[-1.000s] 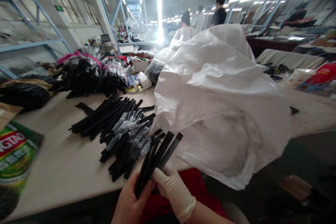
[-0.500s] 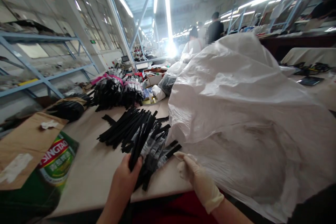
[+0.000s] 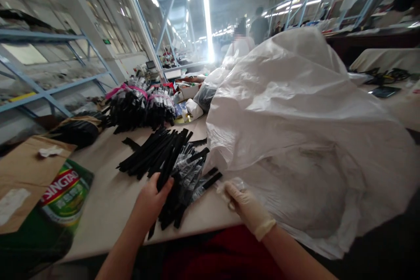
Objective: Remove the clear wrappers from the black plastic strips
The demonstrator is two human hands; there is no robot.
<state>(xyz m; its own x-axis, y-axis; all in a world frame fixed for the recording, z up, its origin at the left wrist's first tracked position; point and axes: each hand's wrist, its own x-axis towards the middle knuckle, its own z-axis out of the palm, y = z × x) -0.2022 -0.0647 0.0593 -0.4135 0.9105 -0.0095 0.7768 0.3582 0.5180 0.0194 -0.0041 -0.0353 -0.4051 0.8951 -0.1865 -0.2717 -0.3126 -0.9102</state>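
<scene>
My bare left hand (image 3: 155, 197) is closed around several black strips (image 3: 169, 159), which slant away from me over the table. Under and beside them lie more black strips, some wrapped in clear plastic film (image 3: 187, 166). My right hand (image 3: 247, 208), in a pale thin glove, is closed in a pinch to the right of the pile. A small piece of clear plastic film (image 3: 241, 183) shows at its fingertips, partly hidden by the fingers. To the left of the wrapped strips, a loose heap of black strips (image 3: 141, 157) lies flat.
A large white plastic sheet (image 3: 278, 127) bulges over the right side of the table (image 3: 105, 183). Bundles of black strips with pink ties (image 3: 131, 100) stand behind. Left are brown paper (image 3: 29, 170) and a green Tsingtao package (image 3: 65, 197). Other people (image 3: 241, 39) are farther back.
My right hand has closed more, and clear film now shows at its fingers. My left hand keeps its hold on the black strips. The whole view has shifted slightly.
</scene>
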